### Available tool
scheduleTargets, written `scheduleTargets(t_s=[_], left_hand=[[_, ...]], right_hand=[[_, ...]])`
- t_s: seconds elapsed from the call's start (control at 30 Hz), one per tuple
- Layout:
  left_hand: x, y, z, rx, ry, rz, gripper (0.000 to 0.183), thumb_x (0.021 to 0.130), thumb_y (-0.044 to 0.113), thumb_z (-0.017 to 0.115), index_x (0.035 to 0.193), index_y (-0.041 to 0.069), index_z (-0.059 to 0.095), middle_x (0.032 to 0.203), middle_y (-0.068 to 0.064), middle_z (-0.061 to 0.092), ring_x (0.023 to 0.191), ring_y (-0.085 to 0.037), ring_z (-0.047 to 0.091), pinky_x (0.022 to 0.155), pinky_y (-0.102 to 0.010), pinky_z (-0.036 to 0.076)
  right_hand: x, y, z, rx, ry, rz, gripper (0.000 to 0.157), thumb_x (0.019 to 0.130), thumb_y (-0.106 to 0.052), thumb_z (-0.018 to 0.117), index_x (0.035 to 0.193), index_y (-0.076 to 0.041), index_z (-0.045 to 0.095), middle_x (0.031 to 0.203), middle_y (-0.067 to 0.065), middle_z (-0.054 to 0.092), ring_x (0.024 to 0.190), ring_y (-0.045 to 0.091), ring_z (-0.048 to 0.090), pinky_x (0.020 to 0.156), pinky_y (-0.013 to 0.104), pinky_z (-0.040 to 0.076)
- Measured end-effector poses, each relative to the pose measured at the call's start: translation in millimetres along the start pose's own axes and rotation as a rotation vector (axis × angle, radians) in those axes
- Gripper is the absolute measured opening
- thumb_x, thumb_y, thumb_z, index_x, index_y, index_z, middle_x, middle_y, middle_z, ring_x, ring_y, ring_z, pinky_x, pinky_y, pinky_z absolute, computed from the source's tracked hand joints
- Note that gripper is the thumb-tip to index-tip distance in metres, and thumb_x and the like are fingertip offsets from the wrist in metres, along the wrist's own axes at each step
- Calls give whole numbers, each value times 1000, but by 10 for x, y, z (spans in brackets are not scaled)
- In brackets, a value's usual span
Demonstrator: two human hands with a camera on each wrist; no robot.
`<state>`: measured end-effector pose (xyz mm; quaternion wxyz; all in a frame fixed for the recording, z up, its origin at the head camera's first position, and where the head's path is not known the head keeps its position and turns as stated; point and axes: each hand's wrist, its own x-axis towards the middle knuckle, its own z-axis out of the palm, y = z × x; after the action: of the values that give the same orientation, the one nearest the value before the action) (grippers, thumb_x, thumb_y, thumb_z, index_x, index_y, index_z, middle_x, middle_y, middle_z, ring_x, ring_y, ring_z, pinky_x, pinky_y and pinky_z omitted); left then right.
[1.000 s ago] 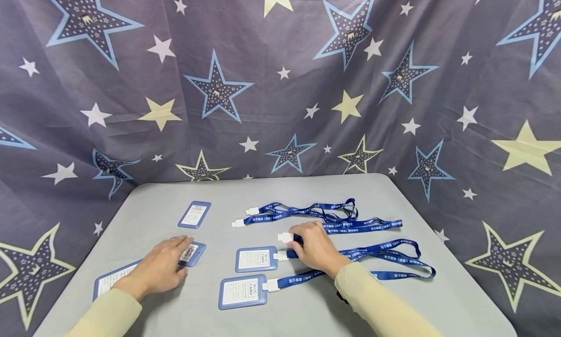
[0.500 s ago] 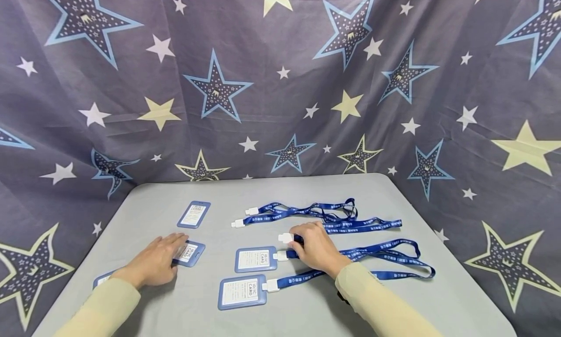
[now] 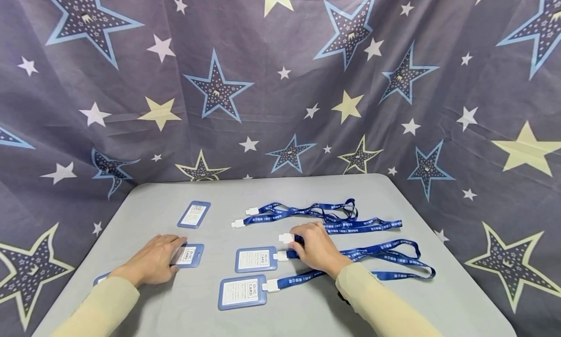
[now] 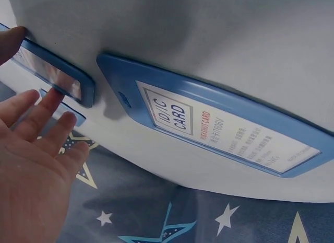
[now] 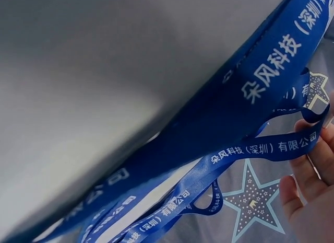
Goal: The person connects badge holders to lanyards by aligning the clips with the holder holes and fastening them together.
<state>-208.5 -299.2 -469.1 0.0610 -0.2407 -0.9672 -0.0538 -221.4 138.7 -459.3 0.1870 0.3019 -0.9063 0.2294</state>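
Note:
My left hand (image 3: 153,261) grips a blue ID card holder (image 3: 191,256) at the left of the table. In the left wrist view its thumb lies at one long edge of that holder and the fingers (image 4: 62,120) at the other. My right hand (image 3: 316,247) pinches a blue lanyard (image 5: 271,149) just behind its white clip (image 3: 286,238). White lettering runs along the strap. Nearer me lie two card holders, the upper (image 3: 256,259) and the lower (image 3: 242,292), each joined to a lanyard by a white clip.
Another card holder (image 3: 194,214) lies farther back on the left. A further one (image 3: 102,277), mostly hidden by my left hand and sleeve, shows at the left edge. Loose lanyards (image 3: 302,211) lie at the back of the grey table (image 3: 153,193). A star-patterned curtain (image 3: 280,108) hangs behind.
My left hand has drawn back a little to the left, showing more of its card holder, which has turned to lie straighter. The right hand has hardly moved.

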Motion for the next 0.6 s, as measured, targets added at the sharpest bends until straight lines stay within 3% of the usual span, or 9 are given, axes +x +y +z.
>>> scheduleTargets(t_s=[0.2,0.43,0.6], left_hand=[[2,9,-1,29,-12,-3,65,76,23,81,127,-11,62,119,-25,64,116,-45,59,107,-61,41],[-2,25,-7,52,-11,13,67,75,37,84,119,-10,67,99,-11,62,93,-31,61,90,-53,52],[-14,46,0,60,-10,45,67,76,41,84,115,-10,69,96,-9,60,85,-24,57,83,-49,53]], right_hand=[[-2,4,7,0,-3,3,16,88,-20,81,102,-13,76,104,0,77,102,22,71,96,42,45],[-1,13,4,-6,-4,11,16,88,-20,81,102,-15,76,103,-1,77,101,20,70,95,41,45],[2,19,3,-14,-10,12,16,89,-21,81,102,-15,76,104,-1,77,102,20,70,96,41,45]])
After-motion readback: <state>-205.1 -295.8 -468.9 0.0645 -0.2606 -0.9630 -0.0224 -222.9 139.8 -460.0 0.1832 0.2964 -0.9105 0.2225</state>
